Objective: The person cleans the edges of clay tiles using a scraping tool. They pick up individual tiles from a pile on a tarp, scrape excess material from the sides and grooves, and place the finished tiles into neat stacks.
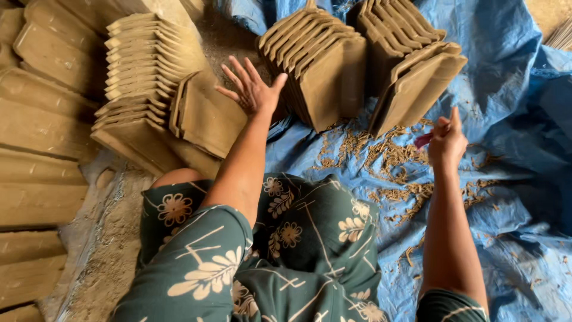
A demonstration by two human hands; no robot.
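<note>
Two stacks of clay tiles [316, 65] lean nearby; the spread, released left hand [253, 89] could topple one, while the right hand [445, 140] pinches a small red tool [423, 139].

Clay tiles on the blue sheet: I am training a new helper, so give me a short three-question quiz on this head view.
1. True or false: the left hand is spread open.
2. What does the right hand pinch? A) a small red tool B) a tile C) nothing
3. What lies scattered on the blue sheet in front of the tile stacks?

Key: 1 true. 2 A, the small red tool. 3 clay scraps.
</note>
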